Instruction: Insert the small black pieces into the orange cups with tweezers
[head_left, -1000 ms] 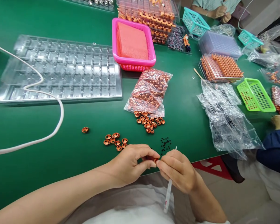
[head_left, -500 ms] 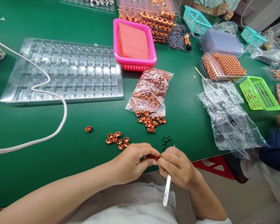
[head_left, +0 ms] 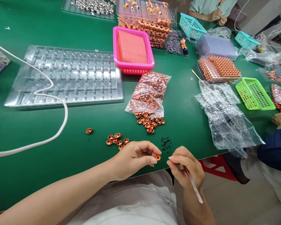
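Between thumb and index finger, my left hand [head_left: 133, 159] pinches an orange cup-shaped part [head_left: 157, 157] near the table's front edge. My right hand [head_left: 188, 167] is apart from it, to the right, closed around a thin white tool [head_left: 194, 184] whose end points down toward me. Small black pieces [head_left: 166, 144] lie scattered just beyond the gap between my hands. More orange cups [head_left: 114, 140] sit in a loose group left of my left hand, with a single cup [head_left: 89, 131] farther left. A larger pile of cups [head_left: 150, 122] spills from a clear bag [head_left: 148, 93].
A clear compartment tray [head_left: 70, 75] and a white cable [head_left: 65, 115] occupy the left. Behind the bag stands a pink basket [head_left: 134, 67]. Plastic bags [head_left: 224, 118] and a green basket [head_left: 255, 93] are at right, near another person's sleeve [head_left: 275, 150].
My right hand has moved right, away from my left hand, and the tool has swung outward. The orange cup in my left fingers now shows clearly. The view has shifted slightly.
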Demonstrator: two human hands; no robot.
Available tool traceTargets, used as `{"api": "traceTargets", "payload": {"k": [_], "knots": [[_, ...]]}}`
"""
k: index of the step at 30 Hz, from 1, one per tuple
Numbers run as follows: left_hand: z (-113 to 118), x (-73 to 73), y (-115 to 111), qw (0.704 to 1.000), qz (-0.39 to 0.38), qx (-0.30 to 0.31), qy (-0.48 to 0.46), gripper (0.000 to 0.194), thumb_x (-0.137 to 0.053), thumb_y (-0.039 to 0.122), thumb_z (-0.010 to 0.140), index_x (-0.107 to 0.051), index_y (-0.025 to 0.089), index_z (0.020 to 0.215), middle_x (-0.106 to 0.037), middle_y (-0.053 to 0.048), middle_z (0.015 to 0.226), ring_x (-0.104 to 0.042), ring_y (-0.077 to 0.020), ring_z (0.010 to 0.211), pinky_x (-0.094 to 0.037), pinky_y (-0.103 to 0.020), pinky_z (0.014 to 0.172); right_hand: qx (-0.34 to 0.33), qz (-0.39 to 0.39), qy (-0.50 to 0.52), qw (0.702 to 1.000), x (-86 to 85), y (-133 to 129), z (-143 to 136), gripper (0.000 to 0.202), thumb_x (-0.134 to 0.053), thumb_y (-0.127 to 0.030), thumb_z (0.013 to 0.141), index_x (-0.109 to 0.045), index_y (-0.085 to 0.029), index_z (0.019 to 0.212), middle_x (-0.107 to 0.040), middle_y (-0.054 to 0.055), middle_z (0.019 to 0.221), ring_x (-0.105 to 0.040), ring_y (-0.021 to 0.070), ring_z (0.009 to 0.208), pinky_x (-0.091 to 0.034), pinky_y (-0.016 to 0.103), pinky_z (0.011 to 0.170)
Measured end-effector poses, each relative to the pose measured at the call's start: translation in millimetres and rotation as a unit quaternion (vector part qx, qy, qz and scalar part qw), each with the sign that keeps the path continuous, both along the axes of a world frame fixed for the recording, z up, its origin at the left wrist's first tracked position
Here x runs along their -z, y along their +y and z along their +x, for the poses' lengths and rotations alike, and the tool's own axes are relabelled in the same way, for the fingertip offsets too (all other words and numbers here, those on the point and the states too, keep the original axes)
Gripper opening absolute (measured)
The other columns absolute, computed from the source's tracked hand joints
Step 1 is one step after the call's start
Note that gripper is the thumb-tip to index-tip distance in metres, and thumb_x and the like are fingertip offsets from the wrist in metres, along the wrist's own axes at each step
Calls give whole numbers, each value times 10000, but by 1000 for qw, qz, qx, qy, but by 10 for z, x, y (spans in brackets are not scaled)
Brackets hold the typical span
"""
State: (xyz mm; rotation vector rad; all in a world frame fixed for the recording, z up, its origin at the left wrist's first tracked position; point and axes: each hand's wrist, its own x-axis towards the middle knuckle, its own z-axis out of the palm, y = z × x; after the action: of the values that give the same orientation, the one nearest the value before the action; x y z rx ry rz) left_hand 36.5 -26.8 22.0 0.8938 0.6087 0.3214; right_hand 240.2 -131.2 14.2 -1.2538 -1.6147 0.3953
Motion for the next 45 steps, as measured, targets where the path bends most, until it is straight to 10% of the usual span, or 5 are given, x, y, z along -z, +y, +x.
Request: {"api": "traceTargets", "payload": {"k": [7, 13, 20, 40, 45], "knots": [[-53, -68, 67, 981, 170, 37, 86, 192, -665, 290, 885, -715, 159, 1015, -741, -47, 920, -677, -162, 794, -563, -293, 772, 24, -25, 27, 999, 56, -81, -39, 327, -682, -12, 875, -685, -237, 1112, -666, 23, 892, -615, 156, 769, -551, 307, 660], [-391, -204, 346, 811, 487, 85, 314, 258, -488, 231, 967, -734, 179, 1022, -726, -88, 1032, -684, -235, 935, -528, -333, 772, 85, -57, 94, 990, 144, -112, 43, 197, -602, -150, 975, -673, -228, 1141, -680, 76, 1007, -638, 196, 911, -551, 294, 672], [-651, -233, 529, 685, 536, 142, 474, 322, -465, 189, 963, -787, 185, 952, -732, -109, 957, -672, -296, 979, -537, -379, 780, 71, -54, 89, 992, 124, -96, 101, 180, -582, -119, 980, -698, -222, 1071, -687, 61, 946, -644, 197, 881, -526, 301, 672], [-584, -419, 787, 570, 490, 169, 638, 100, -630, 266, 913, -693, 191, 935, -787, -112, 877, -730, -314, 786, -384, -319, 530, 104, -27, 74, 991, 171, -224, 188, 192, -620, -100, 942, -709, -220, 1063, -699, 59, 918, -683, 203, 856, -559, 314, 658], [-269, -416, 584, 633, 584, 118, 495, 147, -647, 322, 951, -682, 206, 1036, -777, -68, 982, -716, -267, 946, -511, -329, 740, 100, -38, 75, 991, 153, -166, 121, 182, -621, -105, 949, -696, -220, 1069, -696, 65, 939, -673, 194, 874, -555, 296, 662]]}}
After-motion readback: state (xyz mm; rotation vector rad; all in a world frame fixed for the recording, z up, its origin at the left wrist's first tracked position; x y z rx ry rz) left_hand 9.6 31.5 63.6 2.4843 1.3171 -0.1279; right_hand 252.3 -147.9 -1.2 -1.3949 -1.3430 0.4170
